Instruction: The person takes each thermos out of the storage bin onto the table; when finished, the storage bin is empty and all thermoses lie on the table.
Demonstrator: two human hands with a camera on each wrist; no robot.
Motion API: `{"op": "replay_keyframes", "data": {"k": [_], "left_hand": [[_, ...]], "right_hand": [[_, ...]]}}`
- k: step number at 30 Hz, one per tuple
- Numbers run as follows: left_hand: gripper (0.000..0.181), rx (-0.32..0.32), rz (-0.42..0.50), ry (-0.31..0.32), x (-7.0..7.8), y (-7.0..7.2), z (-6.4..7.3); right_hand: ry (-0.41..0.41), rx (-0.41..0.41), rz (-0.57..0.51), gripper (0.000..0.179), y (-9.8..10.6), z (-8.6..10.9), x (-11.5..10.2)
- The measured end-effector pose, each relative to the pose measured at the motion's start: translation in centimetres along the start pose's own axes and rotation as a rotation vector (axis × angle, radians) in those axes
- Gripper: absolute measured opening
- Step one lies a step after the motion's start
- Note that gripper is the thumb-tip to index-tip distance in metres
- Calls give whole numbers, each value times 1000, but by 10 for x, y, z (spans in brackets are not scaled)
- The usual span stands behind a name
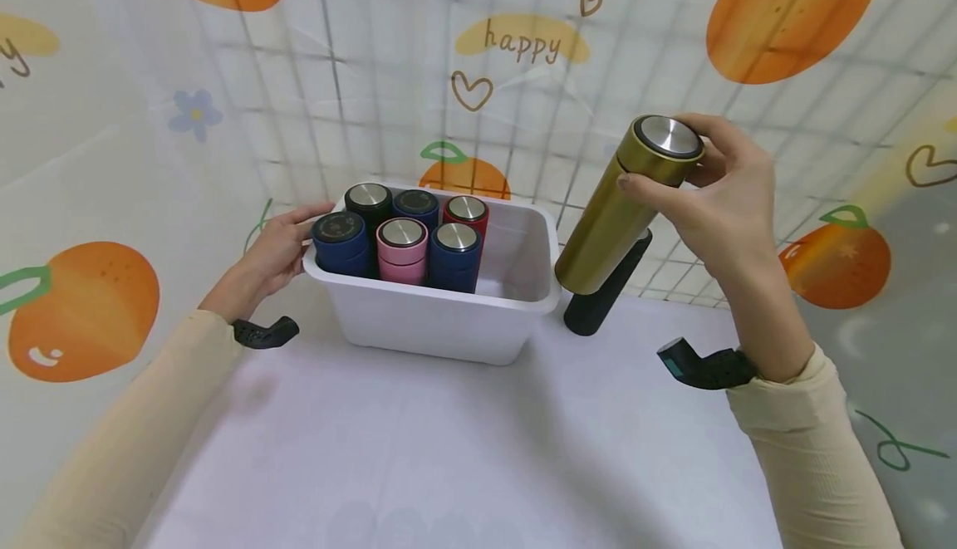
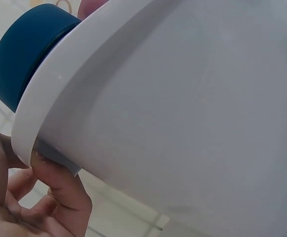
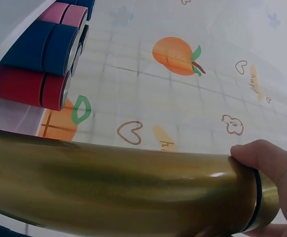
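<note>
My right hand (image 1: 721, 192) grips a gold thermos bottle (image 1: 620, 217) around its upper part, just under the steel-topped lid. The bottle hangs tilted above the table, its base beside the right rim of a white plastic tub (image 1: 441, 321). Several thermos bottles stand upright in the tub's left and middle part, among them a pink one (image 1: 402, 250), a red one (image 1: 467, 210) and a dark blue one (image 1: 454, 258). With my left hand (image 1: 272, 250) I pinch the tub's left rim; the curled fingers (image 2: 59, 182) show below the rim in the left wrist view.
A black bottle (image 1: 594, 308) stands on the table right of the tub, partly behind the gold one. The white tabletop (image 1: 419, 449) stretches in front. Behind, a printed curtain (image 1: 523, 117) hangs before a wire grid. The tub's right part holds no bottle.
</note>
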State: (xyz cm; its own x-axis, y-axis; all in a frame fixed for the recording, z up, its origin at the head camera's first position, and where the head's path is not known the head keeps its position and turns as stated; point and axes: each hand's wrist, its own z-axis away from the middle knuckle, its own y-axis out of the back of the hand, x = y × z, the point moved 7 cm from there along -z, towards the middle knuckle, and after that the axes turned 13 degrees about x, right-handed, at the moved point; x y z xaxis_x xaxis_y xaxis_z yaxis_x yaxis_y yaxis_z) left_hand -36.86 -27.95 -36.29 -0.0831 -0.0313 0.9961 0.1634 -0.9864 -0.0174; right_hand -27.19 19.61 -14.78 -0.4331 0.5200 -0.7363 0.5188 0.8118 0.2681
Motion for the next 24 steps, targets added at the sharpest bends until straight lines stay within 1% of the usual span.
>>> {"op": "replay_keyframes", "data": {"k": [5, 11, 17, 24], "left_hand": [[49, 0, 7, 9, 1, -1, 1], [49, -6, 14, 4, 2, -2, 1], [48, -8, 27, 12, 2, -1, 1], [49, -19, 39, 22, 1, -1, -1]], "right_hand": [[-10, 1, 4, 60, 5, -1, 5], [-13, 12, 22, 57, 13, -2, 11], [-31, 5, 11, 58, 19, 0, 17], [-59, 2, 73, 59, 29, 3, 27]]}}
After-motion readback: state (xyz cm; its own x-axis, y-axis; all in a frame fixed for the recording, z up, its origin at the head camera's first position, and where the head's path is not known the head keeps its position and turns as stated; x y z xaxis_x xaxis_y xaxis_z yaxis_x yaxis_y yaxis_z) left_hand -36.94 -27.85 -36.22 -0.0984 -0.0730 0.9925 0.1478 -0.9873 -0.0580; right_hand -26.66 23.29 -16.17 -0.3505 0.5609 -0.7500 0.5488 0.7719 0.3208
